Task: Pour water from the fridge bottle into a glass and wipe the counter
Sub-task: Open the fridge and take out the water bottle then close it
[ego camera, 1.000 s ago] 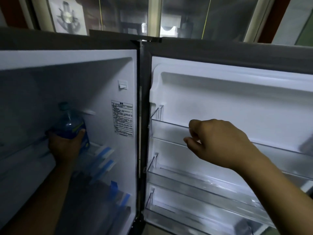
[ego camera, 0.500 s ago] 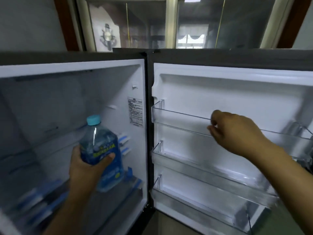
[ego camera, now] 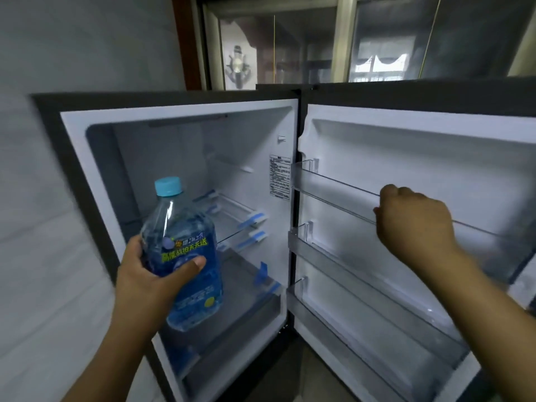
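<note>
**Bottle out of the fridge, door held wide**

The left hand (ego camera: pixel 150 282) has its fingers (ego camera: pixel 190 264) wrapped round the blue-labelled water bottle (ego camera: pixel 185 250), gripping it at the middle so it sits upright with the cap on, just in front of the open fridge (ego camera: pixel 203 169). The right hand (ego camera: pixel 414 224) is curled over the rail of the upper door shelf (ego camera: pixel 333 184), fingers closed on it, apparently to keep the door (ego camera: pixel 406 140) from swinging. No glass or bench is in sight, so pouring looks some way off.
</note>
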